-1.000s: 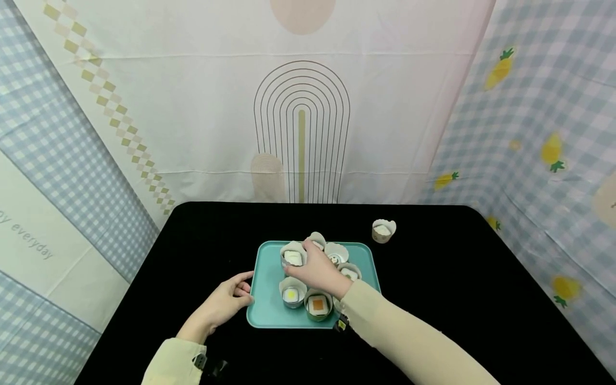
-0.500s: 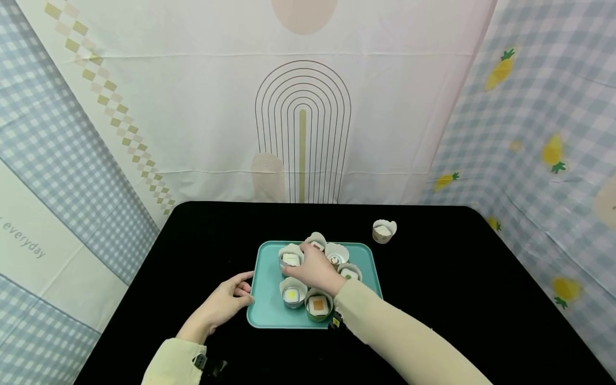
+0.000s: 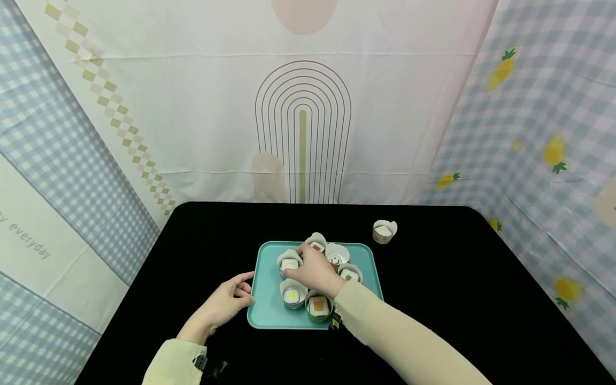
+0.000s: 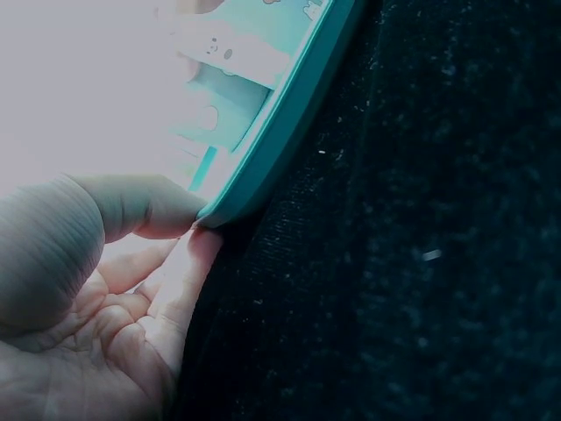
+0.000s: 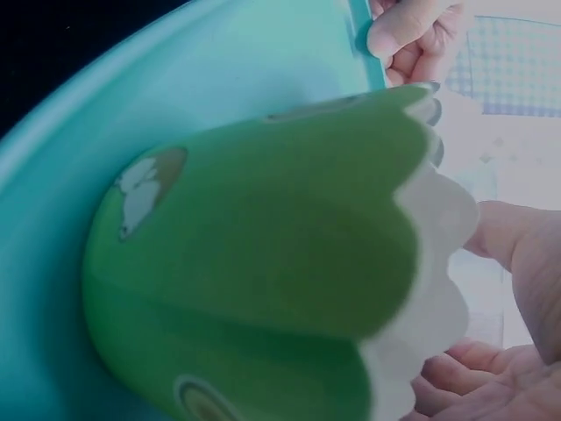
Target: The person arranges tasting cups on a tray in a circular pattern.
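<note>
A turquoise tray (image 3: 266,313) carries several scalloped paper baking cups, each with a pale block inside. My right hand (image 3: 315,271) reaches over the tray and holds one cup (image 3: 289,264) with a plain whitish block, thumb and fingers round its sides. Just in front of it stands a cup with a yellow-dotted block (image 3: 291,295). A green cup (image 5: 263,254) fills the right wrist view; its block shows an orange-brown square in the head view. My left hand (image 3: 226,300) pinches the tray's left edge, thumb on the rim in the left wrist view.
Behind and right of my right hand sit more cups: one at the back (image 3: 316,239), a white-lined one (image 3: 338,251) and one with a green-marked block (image 3: 350,274). A lone cup (image 3: 384,231) stands off the tray on the black table (image 3: 433,278). Curtains surround the table.
My right hand has shifted slightly left and toward me with the cup, which now sits lower, close behind the yellow-dotted one. The left hand and tray have stayed put.
</note>
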`<state>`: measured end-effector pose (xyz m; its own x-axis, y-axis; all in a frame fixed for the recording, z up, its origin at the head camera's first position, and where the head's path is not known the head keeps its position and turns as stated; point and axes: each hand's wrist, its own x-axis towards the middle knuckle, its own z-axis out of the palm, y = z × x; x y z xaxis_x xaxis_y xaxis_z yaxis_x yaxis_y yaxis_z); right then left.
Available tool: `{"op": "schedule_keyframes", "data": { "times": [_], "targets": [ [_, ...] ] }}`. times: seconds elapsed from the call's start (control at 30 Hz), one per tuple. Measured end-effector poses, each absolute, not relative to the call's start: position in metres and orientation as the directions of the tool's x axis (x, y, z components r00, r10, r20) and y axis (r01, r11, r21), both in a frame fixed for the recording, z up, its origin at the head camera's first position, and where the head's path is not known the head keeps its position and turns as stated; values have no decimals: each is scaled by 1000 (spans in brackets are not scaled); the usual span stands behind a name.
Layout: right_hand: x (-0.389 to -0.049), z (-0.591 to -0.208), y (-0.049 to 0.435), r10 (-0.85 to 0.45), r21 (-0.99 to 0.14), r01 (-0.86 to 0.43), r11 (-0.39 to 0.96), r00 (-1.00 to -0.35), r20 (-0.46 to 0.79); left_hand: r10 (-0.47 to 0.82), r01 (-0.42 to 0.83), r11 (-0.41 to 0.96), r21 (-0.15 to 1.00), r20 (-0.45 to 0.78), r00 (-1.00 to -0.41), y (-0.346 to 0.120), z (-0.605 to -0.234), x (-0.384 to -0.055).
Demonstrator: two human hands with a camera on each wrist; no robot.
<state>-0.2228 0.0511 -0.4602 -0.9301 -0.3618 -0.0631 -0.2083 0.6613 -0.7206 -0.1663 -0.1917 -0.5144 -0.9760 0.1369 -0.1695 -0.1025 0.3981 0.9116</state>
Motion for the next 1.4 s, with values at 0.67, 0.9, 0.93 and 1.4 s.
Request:
{"op": "schedule_keyframes", "data": {
  "times": [0.67, 0.9, 0.93, 1.4],
  "targets": [
    [-226, -463, 59, -491, -731, -305, 610, -870, -47, 140, -91, 389, 917, -157, -978, -190, -512, -164],
    [-229, -461, 69, -561, -747, -314, 586, -822, -95, 139, -93, 393, 915, -159, -978, -190, -512, -164],
    [-228, -460, 69, -564, -749, -311, 585, -820, -100, 138, -94, 394, 914, -160, -977, -190, -512, -164],
    [-226, -459, 70, -570, -744, -310, 592, -813, -115, 127, -99, 404, 909, -163, -978, -190, -511, -165]
  ]
}}
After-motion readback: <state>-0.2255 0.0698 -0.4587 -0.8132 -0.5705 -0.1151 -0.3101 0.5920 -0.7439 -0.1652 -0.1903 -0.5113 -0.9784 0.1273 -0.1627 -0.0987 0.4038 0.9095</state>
